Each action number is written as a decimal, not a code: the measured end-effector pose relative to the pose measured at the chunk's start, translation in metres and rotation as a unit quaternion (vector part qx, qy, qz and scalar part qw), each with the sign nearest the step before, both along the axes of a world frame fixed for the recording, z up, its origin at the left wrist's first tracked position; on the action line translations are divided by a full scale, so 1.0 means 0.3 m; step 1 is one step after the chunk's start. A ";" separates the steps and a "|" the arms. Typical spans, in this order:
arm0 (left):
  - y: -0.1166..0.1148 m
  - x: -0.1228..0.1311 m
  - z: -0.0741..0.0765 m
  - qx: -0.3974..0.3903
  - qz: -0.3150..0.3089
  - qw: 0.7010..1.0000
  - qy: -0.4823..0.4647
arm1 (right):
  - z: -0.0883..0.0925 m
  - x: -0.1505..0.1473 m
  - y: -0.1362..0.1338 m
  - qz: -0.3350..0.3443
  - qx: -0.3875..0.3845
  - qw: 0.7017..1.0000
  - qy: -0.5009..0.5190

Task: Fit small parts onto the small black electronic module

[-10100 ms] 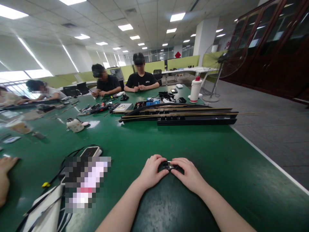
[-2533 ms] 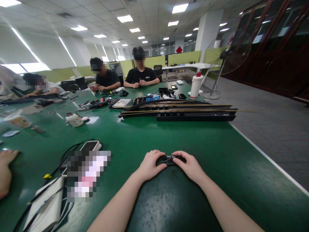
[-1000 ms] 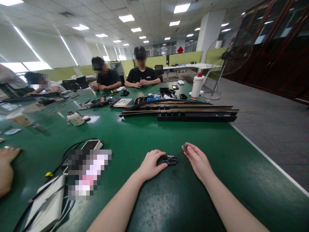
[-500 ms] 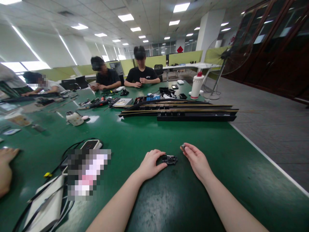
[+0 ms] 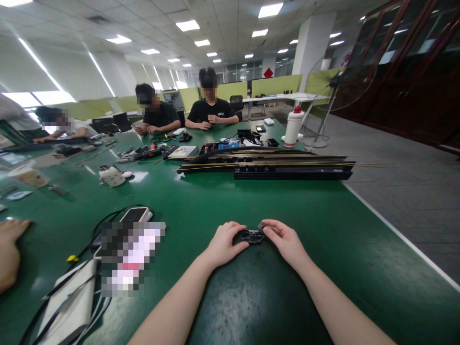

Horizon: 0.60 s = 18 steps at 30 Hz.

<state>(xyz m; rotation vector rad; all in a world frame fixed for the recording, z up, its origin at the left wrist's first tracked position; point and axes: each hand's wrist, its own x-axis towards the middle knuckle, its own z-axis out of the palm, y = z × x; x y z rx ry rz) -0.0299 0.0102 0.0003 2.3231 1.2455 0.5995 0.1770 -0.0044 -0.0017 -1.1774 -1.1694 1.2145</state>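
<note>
A small black part with metallic bits point(image 5: 253, 236) lies on the green table point(image 5: 172, 282) in front of me. My left hand point(image 5: 227, 243) has its thumb and fingers around the left end of this part, gripping it against the tabletop. Just right of the part, my right hand point(image 5: 285, 239) pinches a tiny grey piece point(image 5: 261, 224) between thumb and fingertips. That piece is close above the black part's right end; whether they touch is too small to tell.
Long black rails point(image 5: 294, 171) with thin rods lie across the table ahead. A white bottle point(image 5: 293, 127) stands behind them. At left are a white box point(image 5: 66, 306), cables, a phone-like device point(image 5: 135, 215) and another person's hand point(image 5: 10, 249). People sit at the far side.
My right hand has moved left with the small grey piece, up to the right end of the black part. My left hand has stayed in place.
</note>
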 end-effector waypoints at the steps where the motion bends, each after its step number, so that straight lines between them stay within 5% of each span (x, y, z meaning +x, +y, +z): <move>1: 0.000 0.000 0.000 -0.001 0.000 1.000 0.000 | -0.003 -0.004 -0.003 0.008 0.011 1.000 -0.024; 9: 0.003 -0.003 -0.010 0.011 -0.005 1.000 -0.004 | -0.003 -0.022 -0.013 0.067 0.167 0.957 -0.229; 18: 0.003 0.001 -0.008 -0.001 -0.004 1.000 -0.006 | 0.002 -0.023 -0.024 0.078 0.191 0.929 -0.308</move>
